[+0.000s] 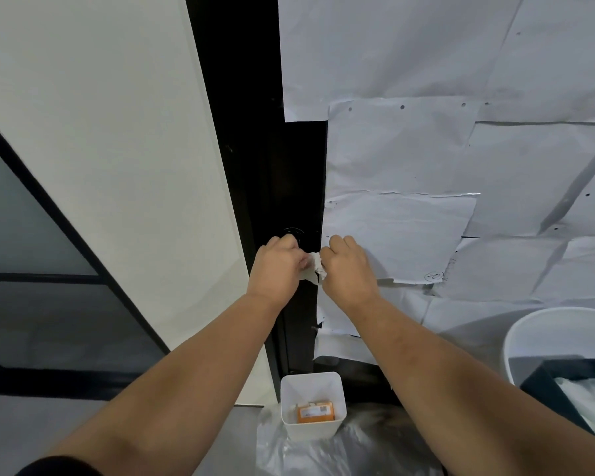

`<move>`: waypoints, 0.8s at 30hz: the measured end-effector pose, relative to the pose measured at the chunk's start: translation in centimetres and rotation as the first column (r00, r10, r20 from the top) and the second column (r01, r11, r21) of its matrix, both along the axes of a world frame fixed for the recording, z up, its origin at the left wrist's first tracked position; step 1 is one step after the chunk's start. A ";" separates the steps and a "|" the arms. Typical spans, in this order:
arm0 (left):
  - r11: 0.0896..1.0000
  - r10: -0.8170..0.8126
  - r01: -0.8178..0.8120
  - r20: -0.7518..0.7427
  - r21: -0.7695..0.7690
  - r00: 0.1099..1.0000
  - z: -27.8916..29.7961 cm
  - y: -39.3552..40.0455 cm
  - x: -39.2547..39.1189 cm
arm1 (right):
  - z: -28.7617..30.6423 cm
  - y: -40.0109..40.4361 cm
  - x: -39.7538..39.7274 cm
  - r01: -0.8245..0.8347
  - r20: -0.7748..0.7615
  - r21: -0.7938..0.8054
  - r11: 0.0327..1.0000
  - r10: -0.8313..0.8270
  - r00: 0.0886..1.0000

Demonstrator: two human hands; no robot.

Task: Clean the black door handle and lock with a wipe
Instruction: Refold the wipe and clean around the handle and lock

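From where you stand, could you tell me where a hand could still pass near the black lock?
Free: the dark door strip above the round lock, between the white wall panel and the paper sheets. Crowded: just below the lock, where the left hand and right hand pinch the wipe.

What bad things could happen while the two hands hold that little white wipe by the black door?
The wipe is stretched between the left hand and the right hand, so it might tear. The paper sheets taped beside the door hang loose at their edges, and the right hand could snag one and pull it off. If the wipe slips, it may fall beside the small white bin below instead of into it.
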State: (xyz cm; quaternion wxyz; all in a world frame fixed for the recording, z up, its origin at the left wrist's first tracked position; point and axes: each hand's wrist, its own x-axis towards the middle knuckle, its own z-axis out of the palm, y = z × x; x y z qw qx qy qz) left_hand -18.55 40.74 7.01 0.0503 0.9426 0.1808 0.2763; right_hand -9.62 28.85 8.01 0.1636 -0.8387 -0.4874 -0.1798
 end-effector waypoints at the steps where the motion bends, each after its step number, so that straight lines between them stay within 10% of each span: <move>1: 1.000 -0.003 0.003 0.005 0.007 1.000 0.0 -0.2 -0.1 | -0.2 -0.2 0.1 -0.009 0.012 0.012 1.000 0.009 1.000; 10: 0.999 -0.012 0.014 0.030 -0.048 0.999 -2.5 -2.3 -1.1 | -1.8 -2.6 0.1 -0.027 -0.034 0.068 0.997 0.029 0.999; 24: 0.807 0.131 -0.190 -0.144 -0.559 0.981 -9.9 -6.5 -1.7 | -10.6 -5.1 1.1 0.036 -0.629 0.008 0.999 -0.023 0.777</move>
